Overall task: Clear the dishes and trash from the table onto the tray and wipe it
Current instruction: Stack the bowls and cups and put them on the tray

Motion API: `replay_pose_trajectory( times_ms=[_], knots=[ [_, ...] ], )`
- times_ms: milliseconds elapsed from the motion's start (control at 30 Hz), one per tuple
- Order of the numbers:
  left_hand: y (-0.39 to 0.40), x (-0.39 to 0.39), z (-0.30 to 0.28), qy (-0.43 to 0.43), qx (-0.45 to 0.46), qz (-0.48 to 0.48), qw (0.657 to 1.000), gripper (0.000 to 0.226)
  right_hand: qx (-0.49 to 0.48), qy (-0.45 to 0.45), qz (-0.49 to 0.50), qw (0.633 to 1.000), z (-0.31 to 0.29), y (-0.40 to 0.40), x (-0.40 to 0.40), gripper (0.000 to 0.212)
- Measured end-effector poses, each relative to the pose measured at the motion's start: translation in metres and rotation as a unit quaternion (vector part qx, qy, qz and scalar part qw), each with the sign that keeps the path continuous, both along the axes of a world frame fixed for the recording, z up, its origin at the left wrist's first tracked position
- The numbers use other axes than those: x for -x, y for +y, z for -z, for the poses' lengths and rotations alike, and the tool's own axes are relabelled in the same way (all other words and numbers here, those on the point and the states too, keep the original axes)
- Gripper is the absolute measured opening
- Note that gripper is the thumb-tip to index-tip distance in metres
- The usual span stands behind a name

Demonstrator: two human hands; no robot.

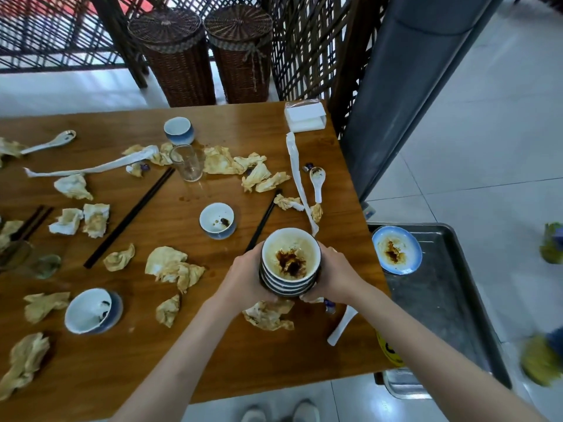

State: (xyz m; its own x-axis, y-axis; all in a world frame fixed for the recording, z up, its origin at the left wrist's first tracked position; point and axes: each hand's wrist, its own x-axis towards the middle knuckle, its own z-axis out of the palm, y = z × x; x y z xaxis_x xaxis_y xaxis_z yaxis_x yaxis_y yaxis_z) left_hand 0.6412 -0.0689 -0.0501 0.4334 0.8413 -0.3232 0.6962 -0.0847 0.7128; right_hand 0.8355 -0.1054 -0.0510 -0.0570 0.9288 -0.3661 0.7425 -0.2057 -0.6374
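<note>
Both hands (291, 271) grasping upright stack of bowls (289, 263), mouths facing up, above table (213, 345)

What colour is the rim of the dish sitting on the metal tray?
Blue, around a white, sauce-stained inside; the dish shows in the head view.

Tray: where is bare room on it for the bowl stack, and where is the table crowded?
The tray is bare nearer the person than the dirty plate. The stack could fit there. The table is bare along its near edge. Napkins and chopsticks crowd its middle and left.
</note>
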Motion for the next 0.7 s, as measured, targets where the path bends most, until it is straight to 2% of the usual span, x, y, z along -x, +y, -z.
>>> replay_pose_trajectory(
  times_ms=[167, 400, 500, 700],
  knots=[
    [0.004, -0.001, -0.009, -0.004, -0.002, 0.034, 0.999, 0.110, -0.008, 0.034, 0.042, 0.999, -0.009, -0.008, -0.002, 0.105],
    [0.009, -0.011, -0.050, -0.003, -0.020, 0.083, 0.996, 0.112, -0.044, 0.067, 0.084, 0.993, -0.052, -0.028, -0.009, 0.102],
    [0.007, -0.027, -0.071, -0.008, -0.023, 0.103, 0.994, 0.113, -0.059, 0.057, 0.097, 0.992, -0.071, -0.039, -0.024, 0.096],
    [-0.010, -0.087, -0.091, -0.036, -0.014, 0.123, 0.992, 0.102, -0.064, 0.027, 0.127, 0.989, -0.099, -0.064, -0.079, 0.090]
  ],
)
